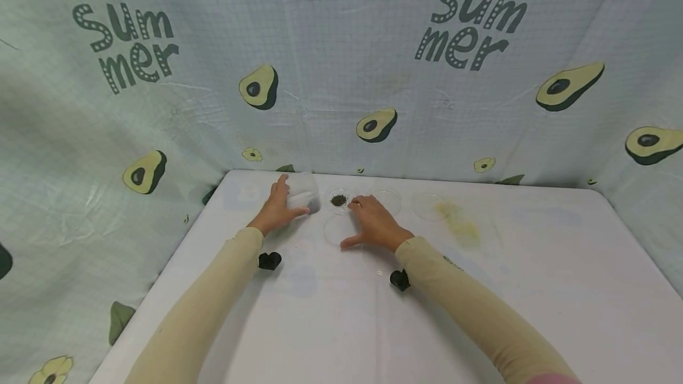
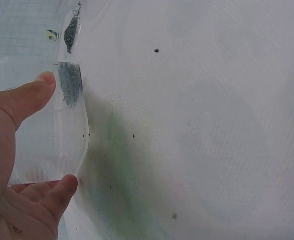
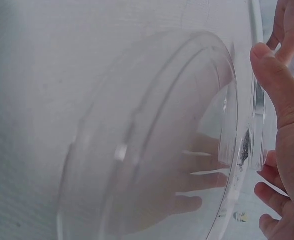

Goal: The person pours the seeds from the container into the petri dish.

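Observation:
My left hand [image 1: 277, 209] grips a clear plastic container [image 1: 304, 191], thumb and fingers spread around its sides. Dark granules [image 2: 70, 84] have gathered at one end of it in the left wrist view. To its right, dried dark flakes [image 1: 338, 200] lie in a small heap in a clear round dish. My right hand [image 1: 376, 224] holds a clear round lid [image 3: 257, 130] by its rim between thumb and fingers, close to the heap of flakes. Nearer the right wrist camera, a large clear dish [image 3: 152, 115] stands on the table, partly see-through.
More clear round dishes, such as one dish [image 1: 386, 201] and another [image 1: 428, 206], sit to the right. A yellowish stain [image 1: 460, 225] marks the white table [image 1: 560, 277]. Dark specks lie near my left hand. A printed cloth [image 1: 320, 64] hangs behind the table.

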A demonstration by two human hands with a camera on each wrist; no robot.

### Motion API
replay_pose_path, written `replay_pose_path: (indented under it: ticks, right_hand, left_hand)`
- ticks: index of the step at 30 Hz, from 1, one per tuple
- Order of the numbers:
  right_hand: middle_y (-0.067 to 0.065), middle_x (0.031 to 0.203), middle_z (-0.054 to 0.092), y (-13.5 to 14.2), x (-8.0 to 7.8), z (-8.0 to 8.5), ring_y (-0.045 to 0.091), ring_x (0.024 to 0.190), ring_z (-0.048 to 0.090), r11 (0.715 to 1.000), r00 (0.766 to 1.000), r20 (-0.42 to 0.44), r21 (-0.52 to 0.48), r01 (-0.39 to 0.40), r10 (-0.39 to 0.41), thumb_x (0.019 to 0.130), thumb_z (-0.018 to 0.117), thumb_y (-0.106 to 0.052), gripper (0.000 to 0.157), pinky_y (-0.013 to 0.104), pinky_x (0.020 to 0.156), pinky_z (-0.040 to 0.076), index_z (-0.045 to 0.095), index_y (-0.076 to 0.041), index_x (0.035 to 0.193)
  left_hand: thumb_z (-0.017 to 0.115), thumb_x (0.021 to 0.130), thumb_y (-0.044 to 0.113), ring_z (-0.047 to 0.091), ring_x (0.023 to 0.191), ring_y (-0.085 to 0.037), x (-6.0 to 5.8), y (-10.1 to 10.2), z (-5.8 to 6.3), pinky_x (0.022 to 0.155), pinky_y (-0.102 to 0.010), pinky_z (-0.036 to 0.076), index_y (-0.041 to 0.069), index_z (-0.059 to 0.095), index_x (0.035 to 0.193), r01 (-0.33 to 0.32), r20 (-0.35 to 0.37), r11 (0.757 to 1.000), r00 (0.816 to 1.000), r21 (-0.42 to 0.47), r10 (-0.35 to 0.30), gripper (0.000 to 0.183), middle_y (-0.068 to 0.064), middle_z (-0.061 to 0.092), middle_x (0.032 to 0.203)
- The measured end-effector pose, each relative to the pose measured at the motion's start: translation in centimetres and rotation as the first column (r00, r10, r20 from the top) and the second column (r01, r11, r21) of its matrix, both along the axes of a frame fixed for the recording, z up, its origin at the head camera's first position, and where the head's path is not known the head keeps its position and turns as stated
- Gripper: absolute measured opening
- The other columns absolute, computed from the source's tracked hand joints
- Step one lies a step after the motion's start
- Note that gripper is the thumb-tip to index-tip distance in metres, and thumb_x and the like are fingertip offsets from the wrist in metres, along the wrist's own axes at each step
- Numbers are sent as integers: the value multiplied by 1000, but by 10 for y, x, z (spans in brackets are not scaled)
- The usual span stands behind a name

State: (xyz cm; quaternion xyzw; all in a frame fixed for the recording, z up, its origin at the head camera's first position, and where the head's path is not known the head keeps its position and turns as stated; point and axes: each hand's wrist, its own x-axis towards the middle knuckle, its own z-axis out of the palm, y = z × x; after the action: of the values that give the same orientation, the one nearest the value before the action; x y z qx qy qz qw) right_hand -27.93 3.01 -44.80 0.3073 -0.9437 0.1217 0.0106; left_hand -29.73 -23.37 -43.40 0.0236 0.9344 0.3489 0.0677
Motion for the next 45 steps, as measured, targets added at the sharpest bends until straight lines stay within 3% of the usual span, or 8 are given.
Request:
replay_pose_path:
  ticks: [10, 45]
  right_hand:
    - [14, 137, 52, -2, -3, 0, 29, 133, 44, 1000, 1000, -2, 9, 11, -11, 64, 78, -65, 99, 42, 120, 24, 52, 0, 136]
    - [14, 139, 49, -4, -12, 5, 30, 135, 41, 999, 998, 31, 24, 45, -45, 67, 78, -62, 97, 43, 121, 22, 50, -1, 137]
  left_hand:
    - [73, 86, 35, 32, 142, -38, -3, -1, -2, 114, -56, 30, 11, -4, 154, 9, -28, 1000, 1000, -29, -10, 106, -23, 19, 153]
    - [74, 85, 35, 32, 142, -37, -7, -2, -5, 114, -56, 30, 14, -2, 154, -12, -18, 1000, 1000, -18, 12, 105, -22, 19, 153]
